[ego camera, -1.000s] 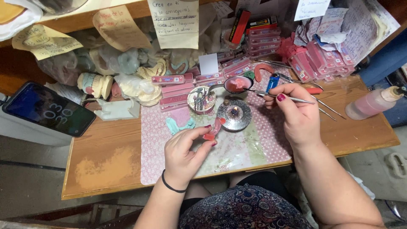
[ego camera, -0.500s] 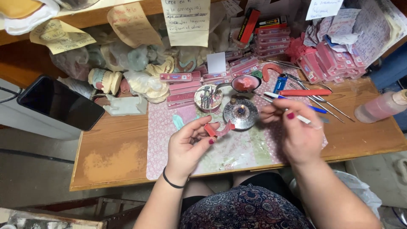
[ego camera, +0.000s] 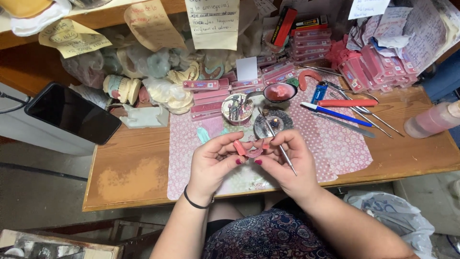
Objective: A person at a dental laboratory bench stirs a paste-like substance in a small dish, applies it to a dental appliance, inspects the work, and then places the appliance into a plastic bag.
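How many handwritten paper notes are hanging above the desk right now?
5: a crumpled yellow note far left, a tan note beside it, a cream note at centre, a white note upper right, a large creased sheet far right. More may be hidden.

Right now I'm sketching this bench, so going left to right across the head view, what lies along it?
Black phone → left hand → pink curved wax piece → right hand → blue pen → pink bottle.

Single head-worn view, looking steeply down, close over wooden workbench (ego camera: pixel 134 168), both hands (ego camera: pixel 215 160) centred
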